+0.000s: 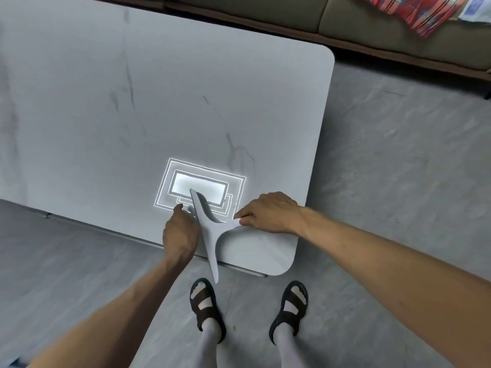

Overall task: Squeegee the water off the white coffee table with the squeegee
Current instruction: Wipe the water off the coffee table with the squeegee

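The squeegee (210,235) is pinched at its handle by the right hand (268,213), likely to be dragged toward the table (186,102) edge; the left hand (180,232)'s grip cannot be told.

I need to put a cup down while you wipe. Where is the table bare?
The table is bare from the reflection back to the edge by the sofa, and all along the left. Crowded: the near right corner, where the right hand pinches the squeegee, the left hand beside it.
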Motion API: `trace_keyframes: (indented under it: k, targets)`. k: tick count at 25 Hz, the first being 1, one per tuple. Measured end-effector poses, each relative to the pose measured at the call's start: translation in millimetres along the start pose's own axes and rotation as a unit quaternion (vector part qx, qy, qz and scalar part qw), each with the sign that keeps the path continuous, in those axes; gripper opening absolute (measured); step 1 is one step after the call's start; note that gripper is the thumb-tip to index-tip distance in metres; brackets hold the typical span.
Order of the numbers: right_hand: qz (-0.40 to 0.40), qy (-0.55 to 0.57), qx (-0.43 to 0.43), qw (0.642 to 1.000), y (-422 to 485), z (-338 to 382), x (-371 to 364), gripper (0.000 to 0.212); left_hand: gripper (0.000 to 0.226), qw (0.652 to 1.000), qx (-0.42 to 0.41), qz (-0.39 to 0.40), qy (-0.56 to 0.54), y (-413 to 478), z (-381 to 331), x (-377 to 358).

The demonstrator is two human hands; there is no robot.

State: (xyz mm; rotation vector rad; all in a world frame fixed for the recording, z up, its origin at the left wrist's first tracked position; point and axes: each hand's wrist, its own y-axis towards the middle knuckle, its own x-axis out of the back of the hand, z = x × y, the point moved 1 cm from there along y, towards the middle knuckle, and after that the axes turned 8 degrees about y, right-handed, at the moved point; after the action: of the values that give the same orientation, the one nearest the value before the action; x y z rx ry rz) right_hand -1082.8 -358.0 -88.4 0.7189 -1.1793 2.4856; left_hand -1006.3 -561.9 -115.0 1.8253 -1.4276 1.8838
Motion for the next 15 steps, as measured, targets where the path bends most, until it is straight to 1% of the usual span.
trace_keyframes:
  k: [2,5,7,8,12,15]
  targets:
    - [-0.001,0.003,0.004,1.000,4.4,-1.2,-4.9,0.038,0.037,1.000,-0.017,0.019,0.016,0.2,-1.4,-1.9]
    - [-0.030,-0.012,-0.021,0.999,-7.3,-30.4,4.6,0.039,0.032,0.991,-0.105,0.037,0.068,-5.4,-14.8,-9.1]
    - [-0.055,-0.031,-0.057,0.996,-29.1,-64.8,18.2,0.038,0.041,0.977,-0.166,0.057,0.120,-12.4,-27.9,-20.0]
    - [-0.066,-0.041,-0.076,0.994,-43.4,-83.4,26.1,0.036,0.046,0.975,-0.172,0.071,0.123,-14.9,-35.9,-26.4]
    - [-0.110,-0.052,-0.160,0.980,-104.5,-146.8,54.7,0.028,0.061,0.980,-0.095,0.152,0.080,-21.0,-67.9,-44.4]
    - [-0.154,-0.070,-0.228,0.959,-136.8,-175.2,76.2,0.026,0.057,0.981,-0.065,0.163,0.083,-16.0,-76.7,-46.8]
